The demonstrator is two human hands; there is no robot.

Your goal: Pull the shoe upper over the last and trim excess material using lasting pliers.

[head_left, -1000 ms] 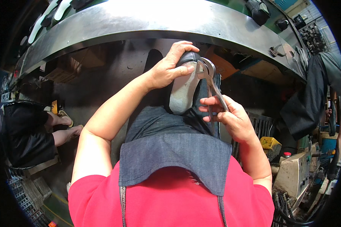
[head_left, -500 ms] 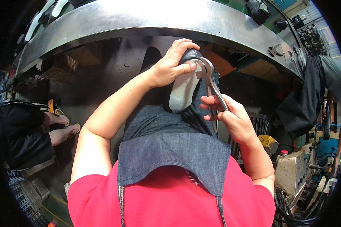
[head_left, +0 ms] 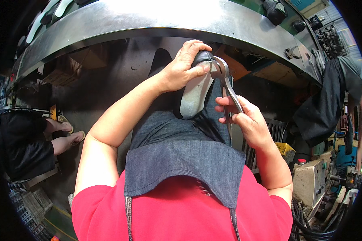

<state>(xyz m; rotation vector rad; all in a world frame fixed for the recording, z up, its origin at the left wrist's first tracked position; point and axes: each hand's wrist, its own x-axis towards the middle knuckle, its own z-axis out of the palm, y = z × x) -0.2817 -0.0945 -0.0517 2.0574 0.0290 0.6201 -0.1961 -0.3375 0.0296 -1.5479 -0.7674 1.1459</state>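
Note:
A black shoe upper with a pale sole side facing up rests over my lap, its rounded dark end pointing away from me. My left hand wraps round that far end, with the thumb pressed on the pale face. In my right hand are metal pincers, the fingers and thumb closed about the handles. The curved jaws are at the right edge of the shoe's far end, close to my left thumb. Whether they grip the edge, I cannot tell. A denim apron covers my lap.
A curved metal bench runs across the front. On it, a dark shoe and another pair of pincers lie to the right. Another person's legs are at the left. Machinery and dark cloth stand at the right.
The pincers and my right hand have shifted slightly right and away from me, and the jaws have moved a little outward at the shoe's edge. My left hand keeps its hold.

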